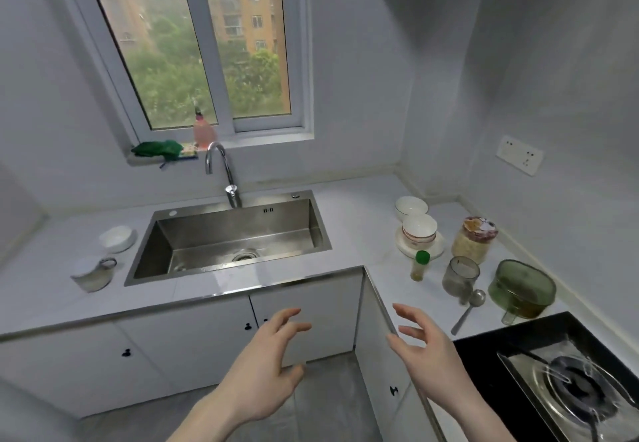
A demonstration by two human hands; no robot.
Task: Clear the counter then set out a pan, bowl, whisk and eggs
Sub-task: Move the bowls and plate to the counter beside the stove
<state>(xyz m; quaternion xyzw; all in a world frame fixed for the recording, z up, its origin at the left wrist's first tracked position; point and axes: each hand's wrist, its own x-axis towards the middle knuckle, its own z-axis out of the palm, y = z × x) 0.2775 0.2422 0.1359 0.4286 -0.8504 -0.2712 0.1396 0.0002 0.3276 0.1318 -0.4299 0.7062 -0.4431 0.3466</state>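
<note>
Both hands empty, fingers spread: left hand (266, 369), right hand (427, 355) poised off the counter (373, 234) front edge. Clutter, bowls (418, 229) included, along right wing beside stove (567, 383); clearing not started.

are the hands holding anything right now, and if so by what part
Nothing is held. The left hand and the right hand both hang in the air in front of the cabinets with fingers spread and loosely bent, touching nothing.

Left grip (268, 365) and right grip (427, 348) raised, fingers spread.
</note>
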